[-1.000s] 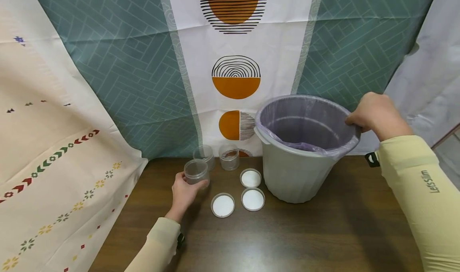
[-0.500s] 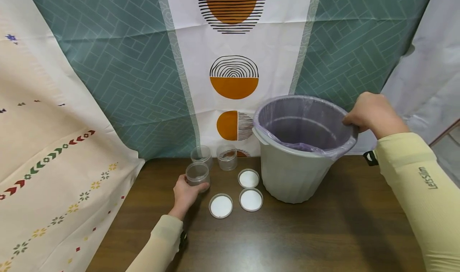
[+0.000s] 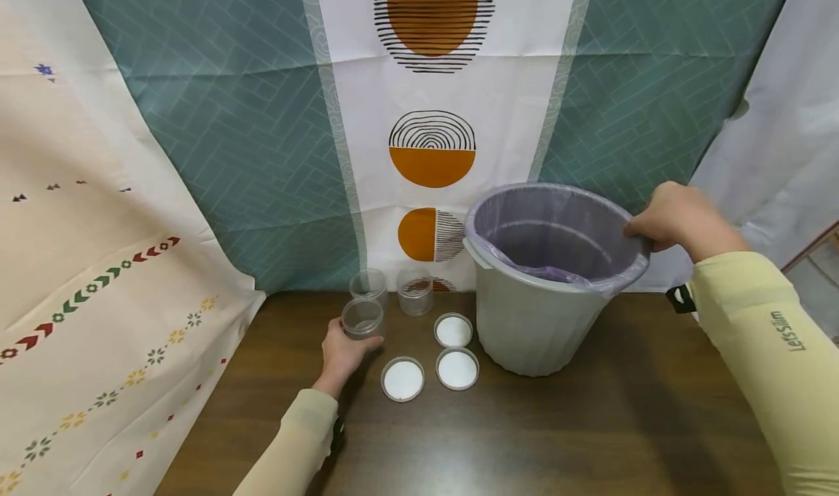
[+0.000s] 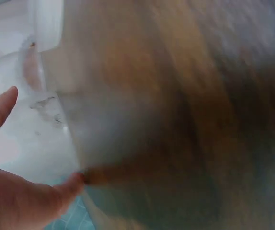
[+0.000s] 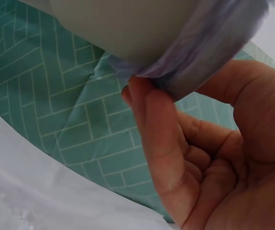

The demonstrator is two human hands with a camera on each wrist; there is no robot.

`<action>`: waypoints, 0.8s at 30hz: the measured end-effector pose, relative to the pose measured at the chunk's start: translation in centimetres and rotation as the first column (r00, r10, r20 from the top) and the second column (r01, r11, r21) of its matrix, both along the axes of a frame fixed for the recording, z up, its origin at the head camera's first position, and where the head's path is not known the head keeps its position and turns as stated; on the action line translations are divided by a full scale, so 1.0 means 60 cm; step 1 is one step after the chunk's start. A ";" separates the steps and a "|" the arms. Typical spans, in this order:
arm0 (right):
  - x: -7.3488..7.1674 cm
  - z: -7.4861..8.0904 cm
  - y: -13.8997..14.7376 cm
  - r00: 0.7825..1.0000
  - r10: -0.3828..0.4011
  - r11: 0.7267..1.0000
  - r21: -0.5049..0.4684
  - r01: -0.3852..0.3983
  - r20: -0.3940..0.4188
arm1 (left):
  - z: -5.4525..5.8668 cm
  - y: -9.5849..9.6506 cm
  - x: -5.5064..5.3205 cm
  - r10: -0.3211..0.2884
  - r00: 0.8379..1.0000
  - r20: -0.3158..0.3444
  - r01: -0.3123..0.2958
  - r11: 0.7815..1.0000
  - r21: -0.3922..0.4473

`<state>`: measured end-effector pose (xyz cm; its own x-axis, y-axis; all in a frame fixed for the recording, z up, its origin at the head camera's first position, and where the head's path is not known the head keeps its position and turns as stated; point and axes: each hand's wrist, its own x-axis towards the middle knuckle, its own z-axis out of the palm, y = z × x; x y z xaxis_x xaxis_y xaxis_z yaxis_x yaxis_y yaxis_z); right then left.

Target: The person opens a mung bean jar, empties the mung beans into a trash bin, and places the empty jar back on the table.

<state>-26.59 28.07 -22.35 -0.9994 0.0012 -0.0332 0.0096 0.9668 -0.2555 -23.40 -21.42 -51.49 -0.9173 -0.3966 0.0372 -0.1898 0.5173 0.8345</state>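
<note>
At the left of the table in the head view, my left hand (image 3: 346, 352) is around the near side of a clear plastic jar (image 3: 363, 318) standing upright. In the left wrist view its fingers (image 4: 2, 109) are straight and spread well apart. Two more clear jars stand behind, one (image 3: 369, 285) at the back left and one (image 3: 415, 293) beside it. My right hand (image 3: 684, 219) pinches the right rim of a grey waste bin (image 3: 534, 328) between thumb and fingers. The bin is lined with a thin purple bag (image 5: 195, 57), which folds over the rim.
Three flat white discs with clear rims lie between jars and bin: one at front (image 3: 403, 379), one (image 3: 457, 369) to its right, one (image 3: 453, 331) behind. A patterned curtain (image 3: 262, 154) hangs along the back of the brown table (image 3: 498, 438).
My left hand has lowered the jar to the table, and its fingers have loosened around it. My right hand keeps its hold on the bin rim. The head view has shifted slightly.
</note>
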 end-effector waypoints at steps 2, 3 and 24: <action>-0.005 -0.003 0.000 1.000 0.011 1.000 -0.014 -0.011 0.013 | 0.004 0.001 0.005 0.013 1.000 0.019 -0.013 1.000 0.009; -0.007 -0.004 0.001 1.000 0.013 1.000 -0.028 -0.013 0.013 | 0.009 0.003 0.008 0.020 1.000 0.021 -0.020 1.000 0.009; 0.090 -0.062 0.027 0.920 -0.083 0.983 -0.181 0.013 -0.382 | 0.172 0.024 0.101 -0.200 0.795 -0.573 -0.082 0.900 -0.429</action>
